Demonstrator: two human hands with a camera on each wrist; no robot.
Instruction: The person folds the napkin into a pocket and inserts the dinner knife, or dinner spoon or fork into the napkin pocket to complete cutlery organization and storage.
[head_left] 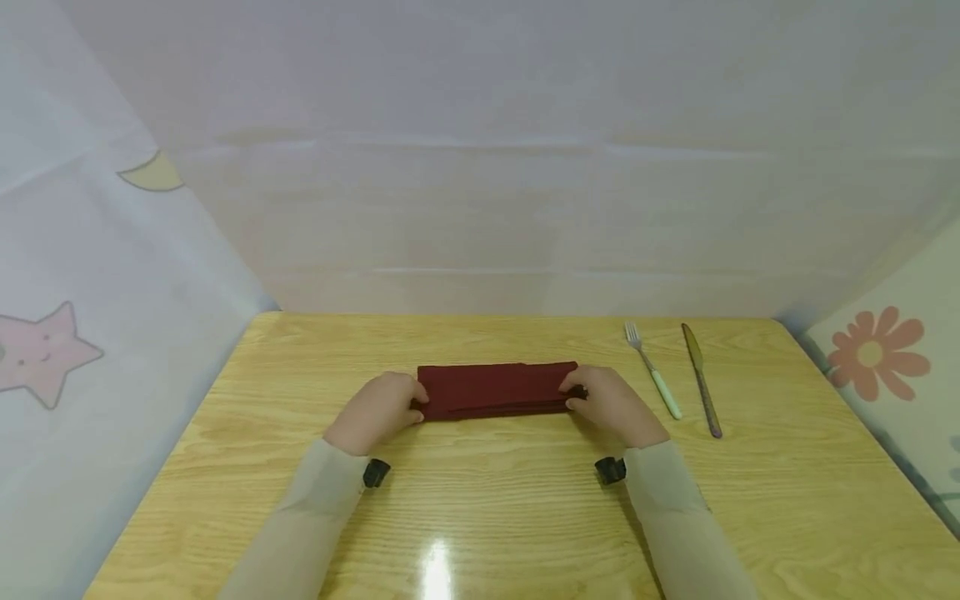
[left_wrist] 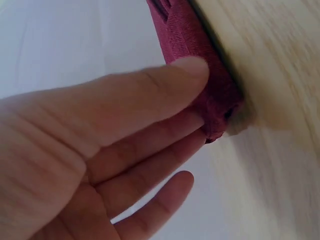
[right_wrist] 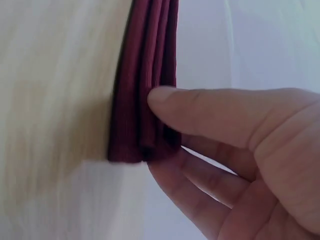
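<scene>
A dark red cloth napkin [head_left: 495, 390], folded into a long flat strip, lies crosswise on the wooden table. My left hand [head_left: 382, 407] pinches its left end, the thumb [left_wrist: 192, 70] against the near folded edge. At the opposite end my right hand [head_left: 611, 404] does the same, thumb and fingers about the corner. Stacked folds of the napkin [right_wrist: 147, 75] show beside the thumb in the right wrist view. In the left wrist view, some fingertips of the left hand [left_wrist: 105, 145] are hidden behind the cloth.
To the right of the right hand lies a fork [head_left: 660, 383] with a pale green handle. Beyond it is a table knife [head_left: 703, 383]. A white sheet [head_left: 480, 208] hangs behind the table's far edge, with printed sheets at both sides.
</scene>
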